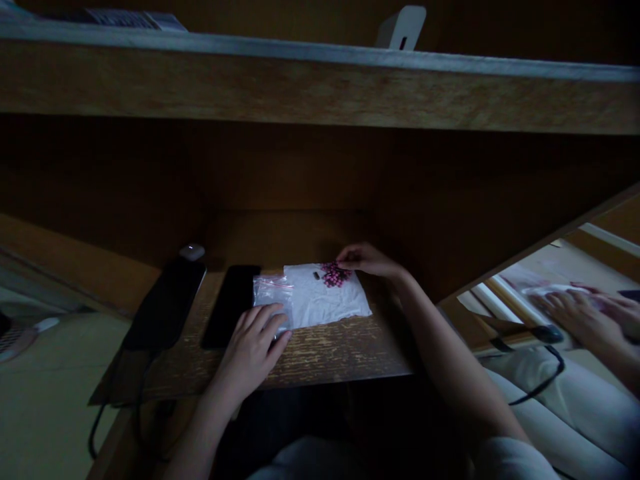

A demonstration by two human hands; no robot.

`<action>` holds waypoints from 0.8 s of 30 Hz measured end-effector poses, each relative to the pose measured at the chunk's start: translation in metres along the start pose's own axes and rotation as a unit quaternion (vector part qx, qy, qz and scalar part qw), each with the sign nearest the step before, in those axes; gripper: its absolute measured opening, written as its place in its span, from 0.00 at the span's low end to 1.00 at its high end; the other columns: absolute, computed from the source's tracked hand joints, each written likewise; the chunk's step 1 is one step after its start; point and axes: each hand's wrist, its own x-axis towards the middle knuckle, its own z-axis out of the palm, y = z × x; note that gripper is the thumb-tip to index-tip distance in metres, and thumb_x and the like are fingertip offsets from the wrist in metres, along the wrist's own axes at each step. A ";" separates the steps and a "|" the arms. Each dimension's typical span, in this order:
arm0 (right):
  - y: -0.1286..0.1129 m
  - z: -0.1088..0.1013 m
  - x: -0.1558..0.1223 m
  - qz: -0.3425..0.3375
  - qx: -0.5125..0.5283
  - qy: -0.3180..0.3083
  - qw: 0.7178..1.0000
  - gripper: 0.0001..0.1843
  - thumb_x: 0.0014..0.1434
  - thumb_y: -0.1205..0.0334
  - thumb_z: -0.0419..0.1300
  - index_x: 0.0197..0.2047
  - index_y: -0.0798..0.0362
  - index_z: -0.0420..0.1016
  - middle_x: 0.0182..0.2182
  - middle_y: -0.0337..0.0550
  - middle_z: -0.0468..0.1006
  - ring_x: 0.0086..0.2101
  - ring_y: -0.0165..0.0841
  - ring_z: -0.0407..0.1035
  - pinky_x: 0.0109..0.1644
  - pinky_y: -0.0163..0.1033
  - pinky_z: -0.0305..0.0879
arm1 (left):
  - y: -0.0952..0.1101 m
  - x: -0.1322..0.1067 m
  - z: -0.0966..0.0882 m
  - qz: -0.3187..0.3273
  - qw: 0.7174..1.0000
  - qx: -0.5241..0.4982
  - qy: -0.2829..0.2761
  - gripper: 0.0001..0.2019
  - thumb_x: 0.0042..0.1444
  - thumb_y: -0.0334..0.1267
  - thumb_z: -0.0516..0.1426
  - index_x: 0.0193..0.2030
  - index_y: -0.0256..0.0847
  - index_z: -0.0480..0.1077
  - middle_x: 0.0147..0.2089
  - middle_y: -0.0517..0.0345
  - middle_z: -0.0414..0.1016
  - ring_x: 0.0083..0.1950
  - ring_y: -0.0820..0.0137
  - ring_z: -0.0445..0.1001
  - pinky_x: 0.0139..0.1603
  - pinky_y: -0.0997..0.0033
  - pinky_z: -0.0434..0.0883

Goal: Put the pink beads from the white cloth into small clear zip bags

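A white cloth or tissue point(325, 305) lies on the worn wooden desk. On it sits a small heap of pink and dark bead-like pieces point(334, 276), with one small dark piece point(316, 275) just left of the heap. My right hand point(367, 259) reaches in from the right, thumb and fingertips pinched together at the heap's upper edge; what they hold is too small to make out. To the left, a clear zip bag point(273, 291) overlaps the cloth. My left hand point(259, 337) lies over the bag's lower part, fingers stretched out and slightly apart.
Left of the bag lie a black phone-like slab point(230, 307) and a dark flat device point(167, 303) with cables. A small white case point(192, 251) stands behind them. A wooden shelf point(320, 90) crosses above. At right, another person's hands point(585, 313) work nearby.
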 end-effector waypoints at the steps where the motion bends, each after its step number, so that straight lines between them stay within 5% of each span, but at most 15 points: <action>1: 0.002 -0.002 -0.004 0.004 0.000 -0.001 1.000 0.17 0.50 0.51 0.63 0.36 0.56 0.76 0.31 0.44 0.78 0.31 0.30 0.70 0.36 0.35 0.65 | 0.000 0.000 0.000 -0.001 1.000 0.001 0.000 0.09 0.62 0.37 0.51 0.45 0.42 0.68 0.51 0.53 0.71 0.51 0.63 0.68 0.51 0.59 0.66; 10: 0.003 0.001 -0.008 0.022 -0.007 -0.034 0.999 0.11 0.50 0.57 0.64 0.34 0.55 0.76 0.28 0.42 0.78 0.29 0.28 0.69 0.33 0.33 0.62 | -0.003 -0.001 0.002 -0.003 1.000 0.022 -0.016 0.12 0.62 0.38 0.50 0.52 0.43 0.66 0.59 0.52 0.66 0.58 0.61 0.64 0.56 0.54 0.64; 24: -0.005 0.002 -0.011 0.017 -0.037 -0.021 0.999 0.15 0.49 0.54 0.64 0.35 0.57 0.76 0.25 0.40 0.75 0.25 0.26 0.64 0.28 0.32 0.56 | -0.005 -0.003 0.007 -0.013 0.999 0.040 -0.029 0.15 0.62 0.40 0.50 0.54 0.43 0.65 0.61 0.51 0.64 0.61 0.60 0.62 0.58 0.52 0.64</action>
